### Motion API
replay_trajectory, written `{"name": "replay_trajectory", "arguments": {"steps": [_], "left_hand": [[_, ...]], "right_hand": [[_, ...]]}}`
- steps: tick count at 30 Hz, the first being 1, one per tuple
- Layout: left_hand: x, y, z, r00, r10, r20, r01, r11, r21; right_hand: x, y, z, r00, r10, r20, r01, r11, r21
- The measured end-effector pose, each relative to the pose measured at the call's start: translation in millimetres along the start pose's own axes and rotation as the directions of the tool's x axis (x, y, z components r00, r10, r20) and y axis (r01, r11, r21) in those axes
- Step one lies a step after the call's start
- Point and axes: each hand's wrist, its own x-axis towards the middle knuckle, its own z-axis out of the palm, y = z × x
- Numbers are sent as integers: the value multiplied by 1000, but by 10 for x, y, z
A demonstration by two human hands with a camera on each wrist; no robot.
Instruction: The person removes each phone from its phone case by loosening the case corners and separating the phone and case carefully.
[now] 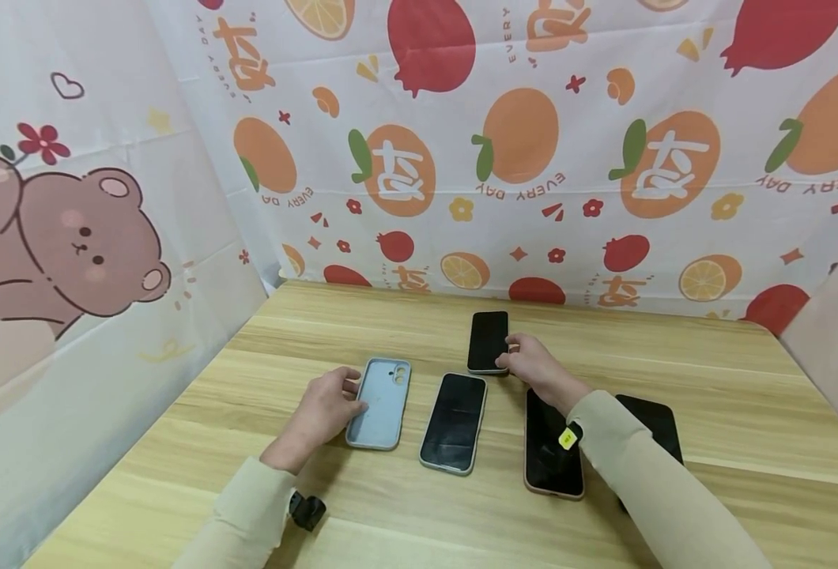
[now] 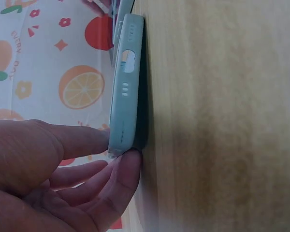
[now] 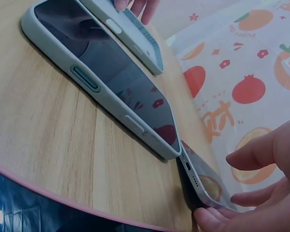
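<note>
A light blue phone case (image 1: 379, 405) lies with its inside up on the table. My left hand (image 1: 325, 405) pinches its left long edge. In the left wrist view, the thumb is at the upper rim of the case (image 2: 124, 96) and a fingertip is beneath it. My right hand (image 1: 536, 365) holds the lower right edge of a black-screened phone (image 1: 488, 340) at the back. In the right wrist view, fingers bracket this phone's corner (image 3: 203, 179), while one digit stands apart above the screen. Between the hands lies a phone in a pale case (image 1: 454, 423).
Under my right forearm lie a phone in a pinkish case (image 1: 550, 458) and another dark phone (image 1: 650, 423), partly covered by the sleeve. A fruit-printed cloth (image 1: 462, 213) hangs behind the wooden table (image 1: 419, 521). On the left hangs a bear-printed cloth (image 1: 92, 237).
</note>
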Motion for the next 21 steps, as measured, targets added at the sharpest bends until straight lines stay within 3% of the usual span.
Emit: {"name": "replay_trajectory", "arguments": {"steps": [7,15,21], "left_hand": [[-3,10,20,999,13,-47,-11,999,35],[-10,30,36,999,19,-51,-16,998,57],[-4,54,41,995,76,-68,-70,994,88]], "right_hand": [[-41,-29,-6,1000,8,17,-7,1000,-19],[-46,-42,17,1000,6,19,-5,999,-50],[-58,-40,19,1000,-20,11,20,997,-72]]}}
